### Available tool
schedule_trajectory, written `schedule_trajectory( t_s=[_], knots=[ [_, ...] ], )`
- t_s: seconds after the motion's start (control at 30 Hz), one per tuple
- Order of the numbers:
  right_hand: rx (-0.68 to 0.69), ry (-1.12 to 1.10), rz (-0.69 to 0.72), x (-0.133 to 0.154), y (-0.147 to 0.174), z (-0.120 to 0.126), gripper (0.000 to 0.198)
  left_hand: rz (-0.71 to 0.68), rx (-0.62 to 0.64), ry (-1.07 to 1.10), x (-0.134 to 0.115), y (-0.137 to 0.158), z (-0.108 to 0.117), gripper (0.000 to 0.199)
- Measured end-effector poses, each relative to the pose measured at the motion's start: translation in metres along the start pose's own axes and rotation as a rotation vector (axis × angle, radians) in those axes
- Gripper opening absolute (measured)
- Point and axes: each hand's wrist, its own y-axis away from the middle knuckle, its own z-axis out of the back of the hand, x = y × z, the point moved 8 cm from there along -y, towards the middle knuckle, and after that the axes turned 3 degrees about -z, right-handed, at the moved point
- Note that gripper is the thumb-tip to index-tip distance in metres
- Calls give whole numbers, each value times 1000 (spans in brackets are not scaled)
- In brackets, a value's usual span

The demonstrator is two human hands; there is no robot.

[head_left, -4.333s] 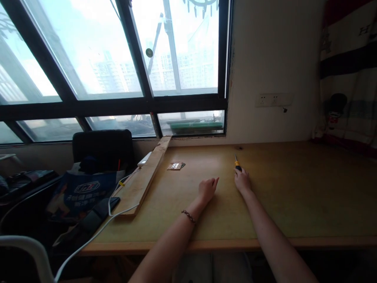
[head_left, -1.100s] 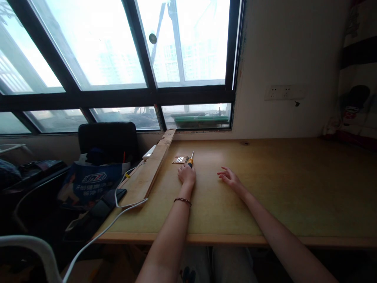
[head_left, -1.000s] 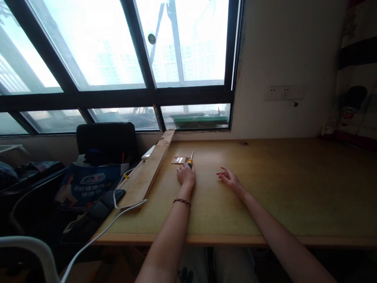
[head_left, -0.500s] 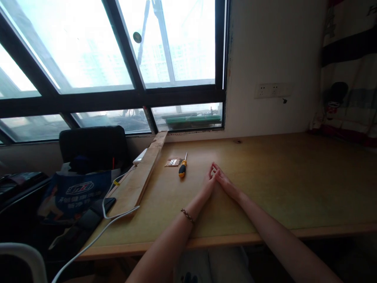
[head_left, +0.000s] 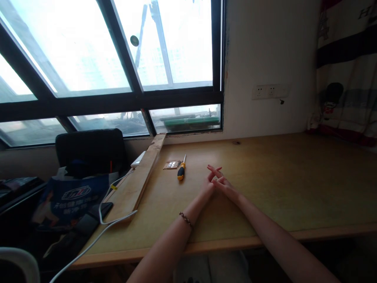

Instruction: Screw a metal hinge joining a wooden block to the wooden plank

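Observation:
Over the middle of the desk (head_left: 279,188), my left hand (head_left: 208,184) and my right hand (head_left: 226,186) touch each other. Their fingertips cross, with some fingers stretched out. Neither hand holds an object. To the left of them lies a screwdriver (head_left: 181,171) with a black and yellow handle, its shaft pointing away from me. Beside its shaft is a small flat piece with metal plates (head_left: 171,164), perhaps hinges; small parts near it are too small to make out.
A long wooden board (head_left: 137,188) lies along the desk's left side, with a white cable (head_left: 103,231) over its near end. Left of it are a blue bag (head_left: 75,202) and a black chair (head_left: 90,145). A wall socket (head_left: 271,91) is above the desk.
My fingers have shifted from meeting tip to tip in a point to crossing over one another. The screwdriver and the metal plates have stayed in place; the view has tilted slightly.

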Motion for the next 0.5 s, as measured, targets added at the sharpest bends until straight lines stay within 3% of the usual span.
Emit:
schedule_trajectory(
  t_s=[0.2, 0.5],
  knots=[
    [118, -131, -36, 6, 2, -9, 55, 41, 32, 121, -1, 4, -4, 36],
    [173, -83, -68, 0, 3, -16, 49, 104, 128, 108, 4, 10, -4, 30]
  ],
)
